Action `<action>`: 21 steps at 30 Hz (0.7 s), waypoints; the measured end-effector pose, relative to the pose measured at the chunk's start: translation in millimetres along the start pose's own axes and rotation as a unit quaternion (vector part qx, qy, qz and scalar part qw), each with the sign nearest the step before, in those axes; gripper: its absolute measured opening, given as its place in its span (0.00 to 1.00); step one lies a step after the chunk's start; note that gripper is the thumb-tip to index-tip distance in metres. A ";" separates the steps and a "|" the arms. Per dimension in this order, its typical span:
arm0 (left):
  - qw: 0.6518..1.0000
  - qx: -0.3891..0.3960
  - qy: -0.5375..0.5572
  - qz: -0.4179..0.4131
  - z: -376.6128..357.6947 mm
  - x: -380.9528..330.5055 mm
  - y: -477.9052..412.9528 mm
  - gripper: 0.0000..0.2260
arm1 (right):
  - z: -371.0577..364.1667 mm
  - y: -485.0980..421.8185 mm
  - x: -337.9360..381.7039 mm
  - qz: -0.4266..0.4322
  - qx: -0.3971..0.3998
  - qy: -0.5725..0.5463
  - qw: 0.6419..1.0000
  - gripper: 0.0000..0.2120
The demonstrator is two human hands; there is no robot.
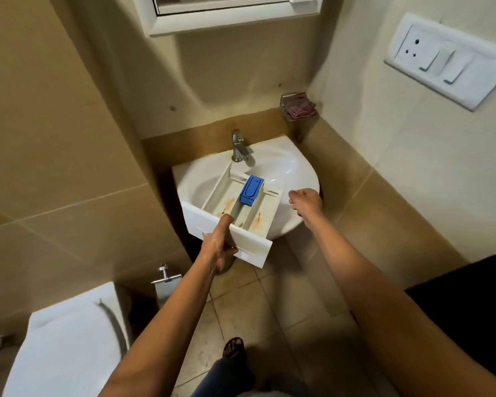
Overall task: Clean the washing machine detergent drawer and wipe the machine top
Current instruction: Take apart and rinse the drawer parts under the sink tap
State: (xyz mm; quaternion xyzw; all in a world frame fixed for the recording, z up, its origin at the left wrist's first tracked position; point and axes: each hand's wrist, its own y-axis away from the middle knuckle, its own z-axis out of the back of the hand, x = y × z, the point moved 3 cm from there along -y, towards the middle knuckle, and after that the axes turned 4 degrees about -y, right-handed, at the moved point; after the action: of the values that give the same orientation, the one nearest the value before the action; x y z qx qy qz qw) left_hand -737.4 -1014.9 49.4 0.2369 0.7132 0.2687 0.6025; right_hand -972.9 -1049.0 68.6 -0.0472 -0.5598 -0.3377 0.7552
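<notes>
A white detergent drawer (226,207) with orange-brown stains and a blue insert (251,189) lies across the white washbasin (292,173), its front panel sticking out over the near rim. My left hand (219,247) grips that front panel from below, thumb on top. My right hand (305,199) hovers over the basin's right rim, just beyond the drawer's right side, fingers loosely curled and holding nothing. The washing machine is out of view.
A chrome tap (239,146) stands at the back of the basin. A metal soap dish with a reddish cloth (299,106) is fixed in the corner. A switch plate (453,60) is on the right wall. A toilet (66,339) sits lower left; tiled floor below.
</notes>
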 end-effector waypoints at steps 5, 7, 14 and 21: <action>1.000 -0.005 -0.015 0.023 -13.8 -11.3 -38.0 0.21 | -17.3 -52.9 13.0 -0.008 0.012 0.003 1.000 0.07; 0.999 -0.012 -0.018 0.036 -17.7 -12.2 -51.2 0.19 | -24.0 -72.4 16.1 -0.005 0.019 0.009 1.000 0.06; 0.994 -0.074 -0.005 0.075 -39.4 -15.5 -81.6 0.24 | -53.0 -138.9 42.4 0.021 0.073 0.046 0.996 0.08; 0.986 -0.127 0.066 0.087 -71.0 -20.3 -95.9 0.25 | -101.6 -182.8 94.8 0.113 0.165 0.096 0.975 0.16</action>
State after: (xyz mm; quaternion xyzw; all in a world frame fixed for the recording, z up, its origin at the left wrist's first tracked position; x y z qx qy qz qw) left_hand -805.5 -1106.6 9.3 0.2013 0.6884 0.4232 0.5536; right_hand -979.4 -1278.3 58.2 0.0477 -0.5237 -0.1557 0.8362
